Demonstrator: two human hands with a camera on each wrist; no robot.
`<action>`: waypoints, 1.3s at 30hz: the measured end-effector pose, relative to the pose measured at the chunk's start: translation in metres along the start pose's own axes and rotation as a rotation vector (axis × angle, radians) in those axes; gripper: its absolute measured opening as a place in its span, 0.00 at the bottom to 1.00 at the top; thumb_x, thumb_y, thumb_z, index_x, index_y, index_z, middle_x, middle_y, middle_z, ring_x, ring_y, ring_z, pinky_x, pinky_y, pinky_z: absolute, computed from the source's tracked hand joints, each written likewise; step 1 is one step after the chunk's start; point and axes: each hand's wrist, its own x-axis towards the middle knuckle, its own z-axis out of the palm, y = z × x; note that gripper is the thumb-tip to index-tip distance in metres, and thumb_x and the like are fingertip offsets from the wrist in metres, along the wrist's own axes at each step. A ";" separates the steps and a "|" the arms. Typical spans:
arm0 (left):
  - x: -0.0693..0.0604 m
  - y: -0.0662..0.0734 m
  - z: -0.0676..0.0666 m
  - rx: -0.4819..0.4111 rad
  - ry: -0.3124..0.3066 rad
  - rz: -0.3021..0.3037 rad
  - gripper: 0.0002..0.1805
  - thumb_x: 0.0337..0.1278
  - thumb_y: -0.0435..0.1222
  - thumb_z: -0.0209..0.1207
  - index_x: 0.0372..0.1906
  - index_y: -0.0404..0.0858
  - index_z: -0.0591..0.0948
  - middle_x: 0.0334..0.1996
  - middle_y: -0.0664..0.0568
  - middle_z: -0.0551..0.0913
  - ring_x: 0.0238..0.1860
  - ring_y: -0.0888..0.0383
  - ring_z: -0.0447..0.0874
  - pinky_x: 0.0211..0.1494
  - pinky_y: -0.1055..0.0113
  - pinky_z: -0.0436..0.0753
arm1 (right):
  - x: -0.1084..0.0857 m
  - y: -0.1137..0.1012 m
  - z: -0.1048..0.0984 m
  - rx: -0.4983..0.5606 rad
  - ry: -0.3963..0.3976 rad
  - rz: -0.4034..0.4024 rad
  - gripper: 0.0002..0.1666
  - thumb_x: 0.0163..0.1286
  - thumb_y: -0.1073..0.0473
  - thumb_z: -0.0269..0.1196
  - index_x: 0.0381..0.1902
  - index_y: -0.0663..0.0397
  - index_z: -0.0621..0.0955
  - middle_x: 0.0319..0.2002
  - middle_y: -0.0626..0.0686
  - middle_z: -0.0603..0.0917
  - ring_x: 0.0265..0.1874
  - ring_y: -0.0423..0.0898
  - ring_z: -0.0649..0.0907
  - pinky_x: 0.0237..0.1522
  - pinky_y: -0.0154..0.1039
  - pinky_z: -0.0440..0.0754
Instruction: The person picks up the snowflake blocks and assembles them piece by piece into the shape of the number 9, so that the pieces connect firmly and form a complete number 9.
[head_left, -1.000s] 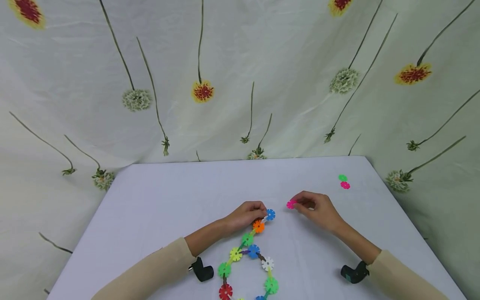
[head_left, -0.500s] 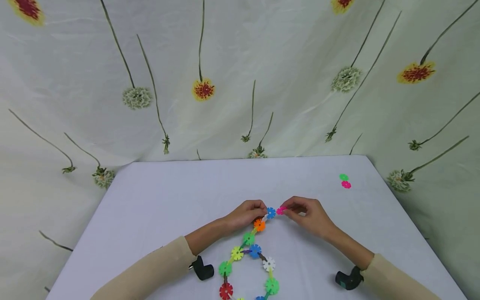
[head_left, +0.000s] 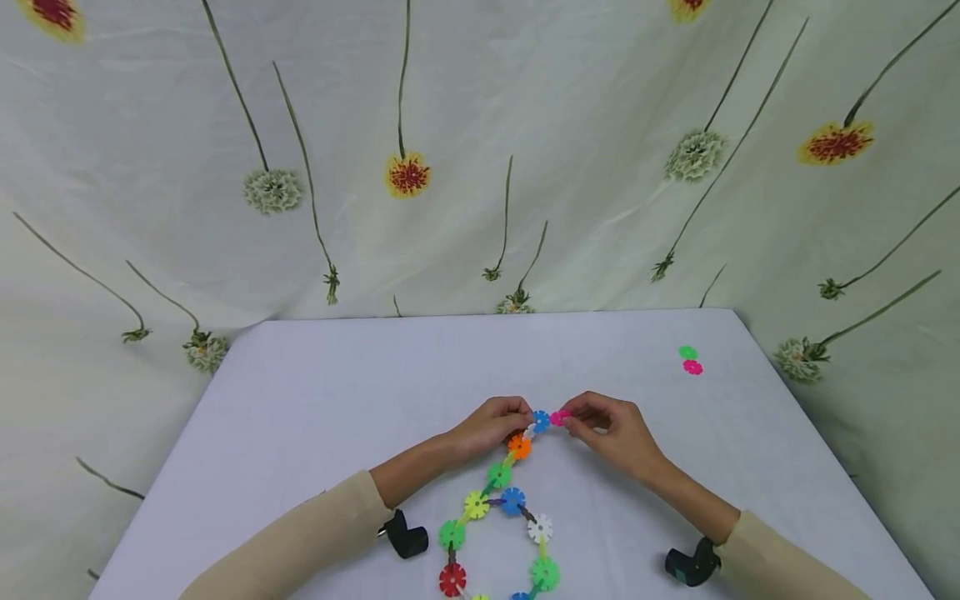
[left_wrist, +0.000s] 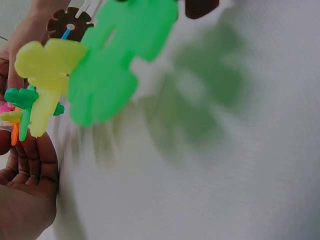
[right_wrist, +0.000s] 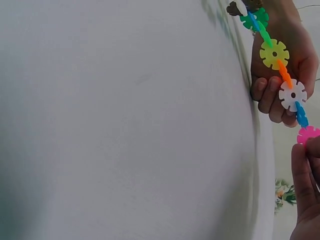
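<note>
My left hand grips the upper end of a chain of notched interlocking discs, by the white disc and blue disc. My right hand pinches a pink disc between thumb and fingertips. The pink disc's edge meets the blue disc's edge; how deeply the slots engage cannot be told. Below the left hand the chain runs through an orange disc and a green disc into a loop. In the left wrist view, a large green disc and a yellow disc partly cover the hands.
A loose green disc and another pink disc lie at the table's back right. The white table ends at a flowered cloth. The chain's loop runs off the bottom of the head view, between both forearms.
My right hand has moved left and slightly down, bringing the pink disc up to the blue disc. The left hand has stayed nearly in place on the chain.
</note>
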 end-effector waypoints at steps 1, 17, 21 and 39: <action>0.000 0.000 0.000 -0.003 0.001 0.003 0.14 0.80 0.39 0.53 0.49 0.31 0.81 0.31 0.55 0.74 0.34 0.59 0.73 0.45 0.69 0.74 | 0.000 0.000 0.000 0.002 0.004 -0.005 0.08 0.72 0.62 0.72 0.48 0.49 0.88 0.42 0.51 0.93 0.37 0.51 0.93 0.45 0.29 0.89; 0.003 -0.004 -0.001 -0.002 -0.023 0.039 0.12 0.80 0.38 0.55 0.47 0.32 0.82 0.28 0.57 0.76 0.31 0.61 0.73 0.42 0.72 0.74 | 0.008 -0.001 0.003 -0.001 -0.034 -0.072 0.05 0.71 0.64 0.73 0.42 0.48 0.91 0.37 0.54 0.94 0.32 0.48 0.91 0.44 0.31 0.90; 0.002 -0.003 -0.002 0.013 -0.041 0.054 0.12 0.81 0.37 0.54 0.47 0.29 0.81 0.27 0.57 0.76 0.30 0.62 0.72 0.40 0.73 0.74 | 0.008 -0.003 0.005 -0.017 -0.055 -0.062 0.05 0.70 0.63 0.74 0.41 0.48 0.91 0.37 0.52 0.94 0.33 0.43 0.92 0.43 0.31 0.90; 0.001 0.002 0.002 0.068 -0.064 0.031 0.12 0.82 0.37 0.53 0.47 0.31 0.81 0.30 0.57 0.77 0.33 0.61 0.74 0.45 0.71 0.75 | 0.003 0.011 -0.031 -0.214 -0.129 0.011 0.14 0.71 0.65 0.72 0.53 0.49 0.87 0.47 0.47 0.92 0.45 0.42 0.90 0.49 0.34 0.89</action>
